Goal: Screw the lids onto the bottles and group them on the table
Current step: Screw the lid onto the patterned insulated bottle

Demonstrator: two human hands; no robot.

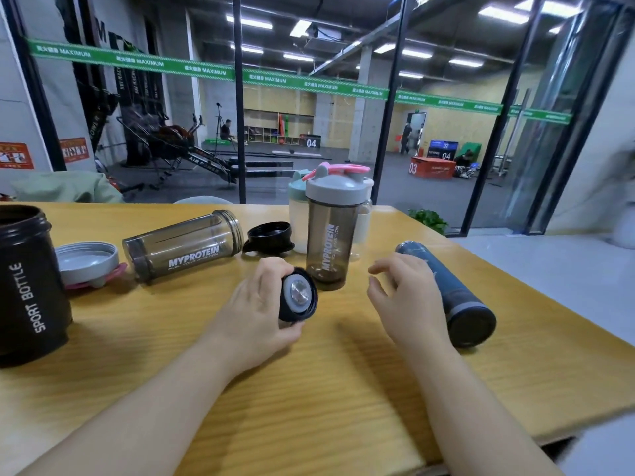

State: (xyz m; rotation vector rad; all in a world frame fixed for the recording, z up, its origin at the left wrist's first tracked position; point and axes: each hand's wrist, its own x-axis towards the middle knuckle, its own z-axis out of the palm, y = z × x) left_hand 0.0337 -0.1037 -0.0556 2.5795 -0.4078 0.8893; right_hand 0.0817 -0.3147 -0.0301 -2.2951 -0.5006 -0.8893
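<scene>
My left hand [254, 304] grips a small black lid [298, 294] with a silver inner disc, tilted toward me above the wooden table [309, 389]. My right hand [402, 293] hovers open, fingers spread, just left of a blue-grey bottle [446, 290] lying on its side. A smoky MYPROTEIN shaker [331, 231] stands upright with a grey and pink lid on. Another MYPROTEIN shaker [182, 247] lies lidless on its side. A grey and pink lid [87, 261] and a black lid [269, 237] lie upside down. A black SPORT BOTTLE [31, 286] stands open at the left.
A white bottle with a mint-green lid [298, 214] and a clear bottle [362, 221] stand behind the upright shaker. The table's right edge runs diagonally past the blue-grey bottle. Glass walls with dark frames rise behind the table, a gym floor beyond.
</scene>
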